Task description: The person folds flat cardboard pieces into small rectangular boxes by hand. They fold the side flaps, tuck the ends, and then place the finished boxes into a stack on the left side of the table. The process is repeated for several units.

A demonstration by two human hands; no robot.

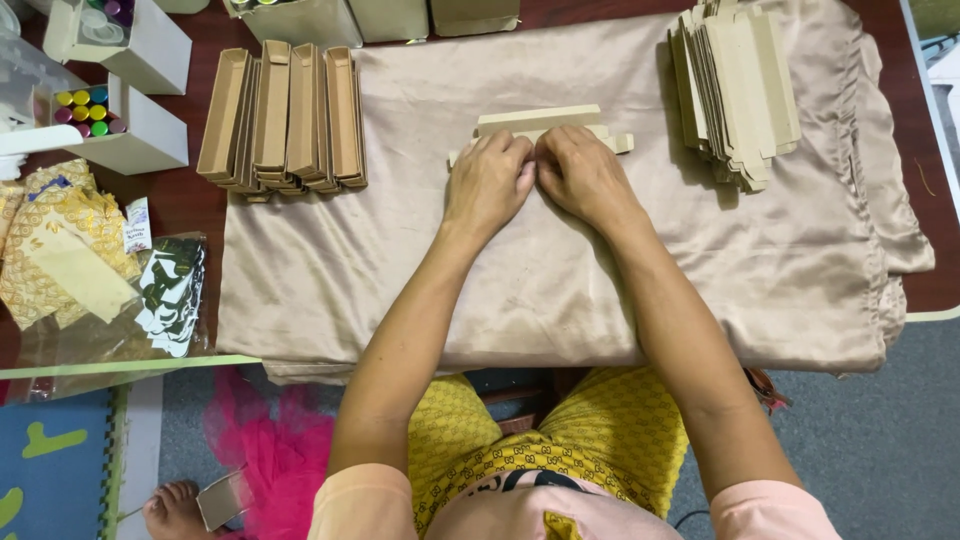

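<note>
A flat piece of tan cardboard (540, 127), a long narrow box blank, lies on the beige satin cloth (560, 290) at the middle of the tabletop (185, 200), toward its far edge. Both hands press down on the near edge of it, side by side and touching at the thumbs. The left hand (487, 182) has its fingers curled and pressed together over the cardboard's left part; the right hand (583, 177) does the same on the right part. Whether the grip of either hand pinches a flap or only pushes on it, I cannot tell, since the fingertips are tucked under.

To the left of the hands, on the cloth's edge, stands a row of folded open-topped cardboard trays (283, 115), packed close and leaning on each other. To the right, near the far corner of the cloth, lies a fanned stack of flat blanks (738, 90) of the same tan card.

Beyond the cloth, at the far left, 2 white boxes (135, 140) hold small bottles with coloured caps (85, 108). Nearer, on the left, lie gold-patterned fabric (50, 250) and a clear bag of dark and white pieces (170, 295). The cloth hangs over the near edge of the tabletop, above the person's yellow-clad lap (610, 425). Pink tulle (270, 450) lies on the floor.
</note>
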